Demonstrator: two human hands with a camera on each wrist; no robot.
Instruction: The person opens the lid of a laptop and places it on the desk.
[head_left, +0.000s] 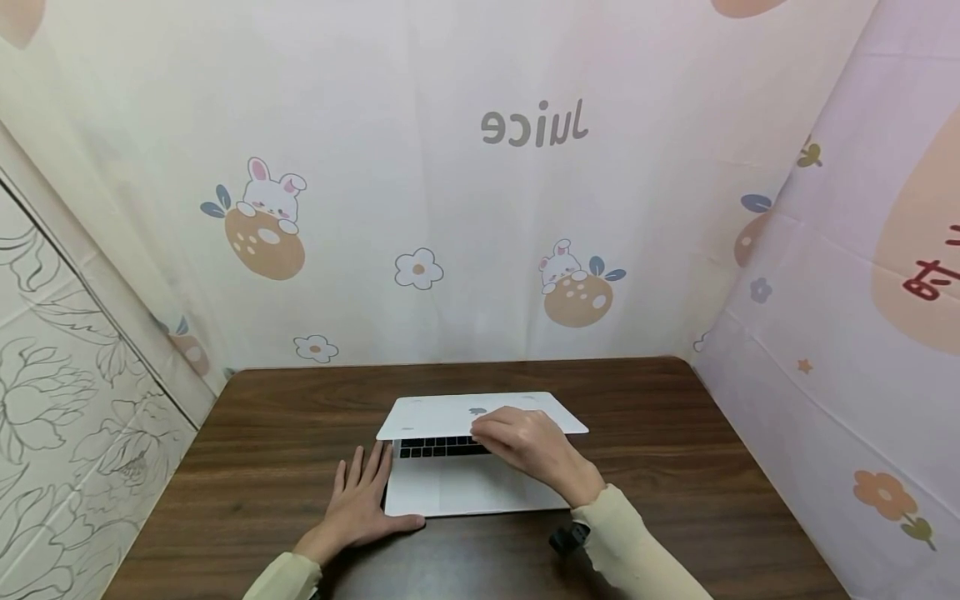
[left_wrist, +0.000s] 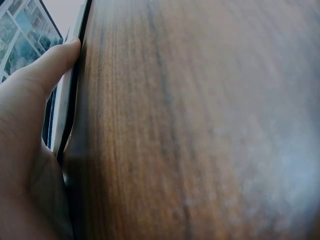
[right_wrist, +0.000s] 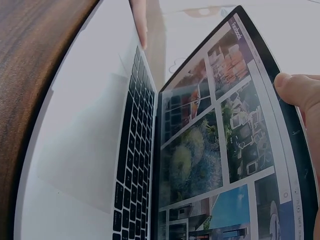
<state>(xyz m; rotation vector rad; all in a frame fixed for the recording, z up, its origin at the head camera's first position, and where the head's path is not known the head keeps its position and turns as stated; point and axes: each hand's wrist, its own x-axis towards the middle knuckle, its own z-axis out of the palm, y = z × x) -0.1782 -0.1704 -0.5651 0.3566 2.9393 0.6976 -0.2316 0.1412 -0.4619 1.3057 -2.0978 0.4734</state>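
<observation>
A silver laptop stands half-open on the table, its lid (head_left: 442, 412) tilted over the keyboard (head_left: 435, 447). My right hand (head_left: 531, 446) pinches the lid's upper edge near its middle. In the right wrist view, the thumb (right_wrist: 290, 90) lies on the black bezel, and the lit screen (right_wrist: 192, 150) shows a web page with photos. My left hand (head_left: 360, 502) lies with fingers spread along the left side of the laptop base (head_left: 480, 485), its thumb at the front left corner. The left wrist view shows that thumb (left_wrist: 60, 57) against the base's edge.
The dark wooden table (head_left: 300, 417) extends around the laptop on all sides. A printed curtain (head_left: 420, 167) hangs behind the table, with more curtain at left and right. A small black device (head_left: 567, 537) sits on the right wrist.
</observation>
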